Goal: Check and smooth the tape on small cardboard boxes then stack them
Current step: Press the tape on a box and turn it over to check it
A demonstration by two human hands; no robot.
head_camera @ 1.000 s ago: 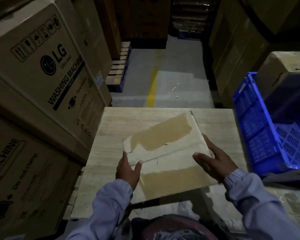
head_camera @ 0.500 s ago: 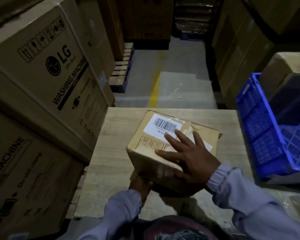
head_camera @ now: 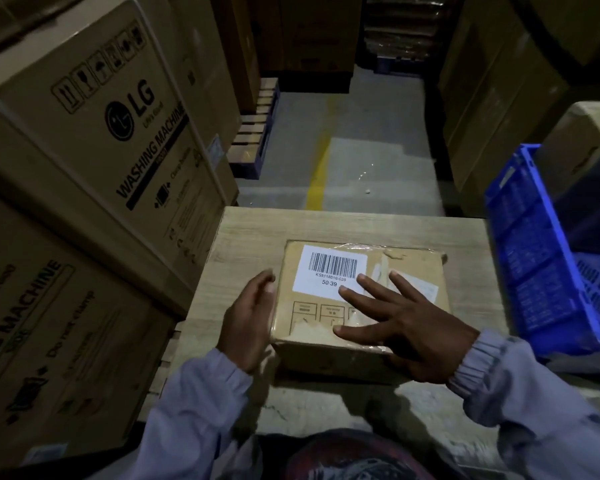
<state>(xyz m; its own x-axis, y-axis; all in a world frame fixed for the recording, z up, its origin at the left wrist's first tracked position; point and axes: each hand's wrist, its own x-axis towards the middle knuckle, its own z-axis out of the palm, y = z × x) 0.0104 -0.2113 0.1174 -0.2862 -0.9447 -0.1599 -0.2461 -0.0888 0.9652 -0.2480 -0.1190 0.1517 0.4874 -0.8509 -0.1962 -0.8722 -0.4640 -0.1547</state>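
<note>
Fingers [head_camera: 378,289] spread wide, the right hand [head_camera: 409,327] pressed flat on the taped top of the box [head_camera: 416,268], while the left hand [head_camera: 248,323], fingers nearly straight, steadied its left side. The box sat flat on the surface [head_camera: 246,237], label [head_camera: 329,271] up. Smoothing appeared to be under way; stacking looked not yet begun, with no stack in view. A crate [head_camera: 534,258] stood at right.

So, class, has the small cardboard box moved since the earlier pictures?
Yes. The small cardboard box has been turned label-up and lowered from a tilt to lie flat on the wooden table.
</note>
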